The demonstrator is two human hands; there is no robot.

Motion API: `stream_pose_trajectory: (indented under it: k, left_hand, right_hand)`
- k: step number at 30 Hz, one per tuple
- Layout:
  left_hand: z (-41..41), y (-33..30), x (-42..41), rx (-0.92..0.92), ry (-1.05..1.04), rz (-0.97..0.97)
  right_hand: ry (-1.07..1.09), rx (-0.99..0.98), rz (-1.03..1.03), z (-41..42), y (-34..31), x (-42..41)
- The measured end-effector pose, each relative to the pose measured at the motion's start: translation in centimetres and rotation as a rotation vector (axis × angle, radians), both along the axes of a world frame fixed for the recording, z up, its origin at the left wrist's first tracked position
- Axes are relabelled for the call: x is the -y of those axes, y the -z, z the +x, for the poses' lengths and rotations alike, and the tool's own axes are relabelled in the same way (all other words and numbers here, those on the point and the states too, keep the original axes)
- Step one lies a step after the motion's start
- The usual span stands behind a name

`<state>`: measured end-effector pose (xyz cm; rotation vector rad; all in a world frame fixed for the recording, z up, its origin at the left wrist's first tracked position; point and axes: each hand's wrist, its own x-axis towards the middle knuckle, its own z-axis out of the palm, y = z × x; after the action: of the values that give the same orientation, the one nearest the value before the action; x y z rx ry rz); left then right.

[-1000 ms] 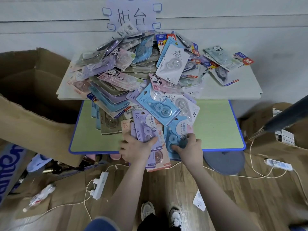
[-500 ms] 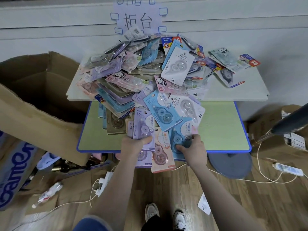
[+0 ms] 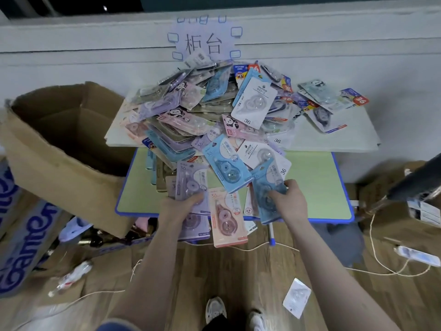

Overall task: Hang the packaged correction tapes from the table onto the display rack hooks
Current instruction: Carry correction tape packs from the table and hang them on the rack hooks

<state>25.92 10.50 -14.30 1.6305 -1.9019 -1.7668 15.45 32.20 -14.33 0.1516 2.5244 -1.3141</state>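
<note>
Both hands have drawn packets off the near edge of the green, blue-rimmed table (image 3: 317, 187) — the left hand (image 3: 177, 207) clamped on lilac carded correction tapes (image 3: 192, 185), the right hand (image 3: 290, 201) pinching a blue one (image 3: 267, 187) — gathering done, hanging next, I'd guess.

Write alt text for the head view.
Left hand grips purple correction tape packs and right hand grips a blue pack at the near edge of a green table heaped with packaged correction tapes. Cardboard box stands left.
</note>
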Motion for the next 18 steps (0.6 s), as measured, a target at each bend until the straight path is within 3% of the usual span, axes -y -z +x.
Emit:
stream_pose_trajectory:
  k: [8, 18]
  left_hand:
    - [1.7, -1.8, -2.1, -0.118, -0.144, -0.119]
    - [1.8, -4.5, -5.5, -0.254, -0.020, -0.201]
  right_hand:
    - [0.029, -0.071, -0.007, 0.8, -0.6, -1.3]
    - [0.021, -0.157, -0.088, 2.4, -2.2, -3.8]
